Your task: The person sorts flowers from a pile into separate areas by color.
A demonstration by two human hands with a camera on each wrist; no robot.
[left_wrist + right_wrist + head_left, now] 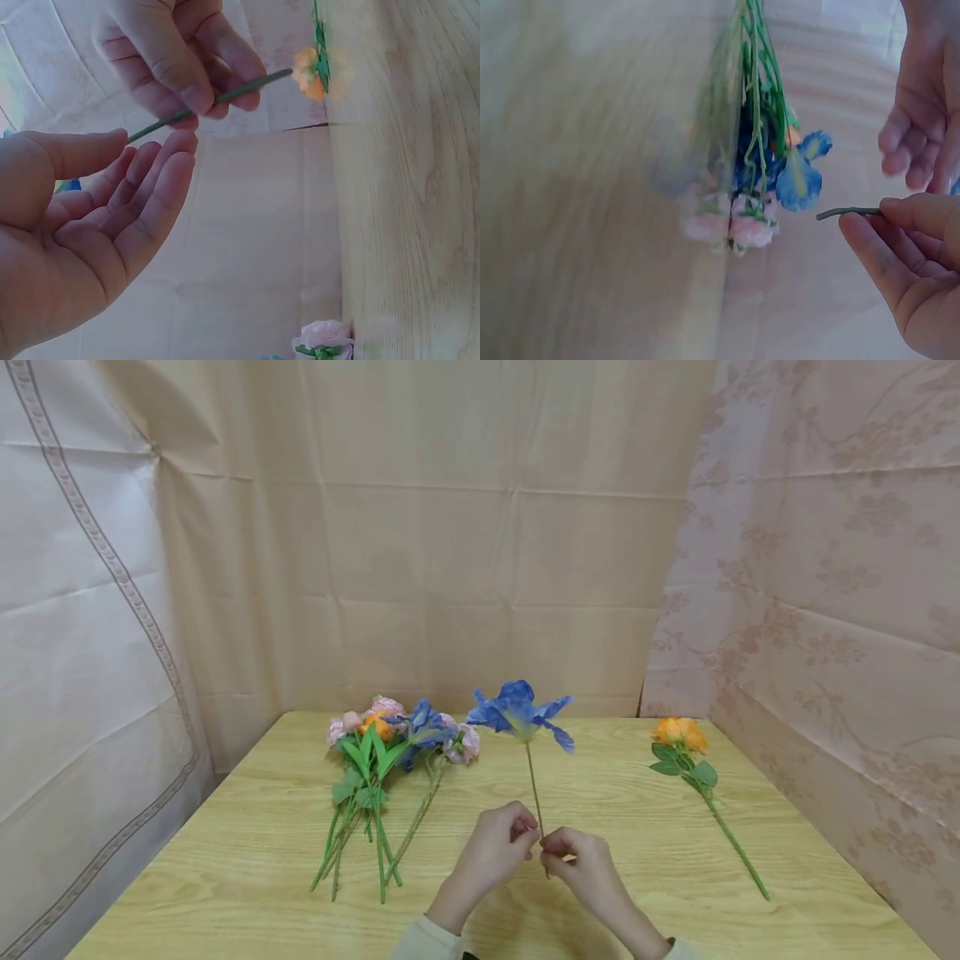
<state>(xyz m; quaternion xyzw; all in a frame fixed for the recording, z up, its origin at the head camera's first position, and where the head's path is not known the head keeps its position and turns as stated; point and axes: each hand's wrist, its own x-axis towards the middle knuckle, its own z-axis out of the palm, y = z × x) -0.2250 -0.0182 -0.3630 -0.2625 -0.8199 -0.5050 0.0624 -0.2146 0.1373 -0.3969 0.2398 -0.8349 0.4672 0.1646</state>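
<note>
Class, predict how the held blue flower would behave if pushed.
The blue flower is likely top-heavy: its wide bloom tops a thin stem. The stem seems fairly stiff, rising nearly straight above the right hand. The petals, looking thin and spread, would probably flex.

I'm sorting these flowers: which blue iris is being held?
The upright blue iris, its stem pinched low by the right hand; the other blue iris lies among mixed flowers at left.

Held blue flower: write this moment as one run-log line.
blue flower: bloom up | right grip: pinching stem low | left grip: at stem, contact unclear | lone orange flower: lying right | mixed flowers: lying left
</note>
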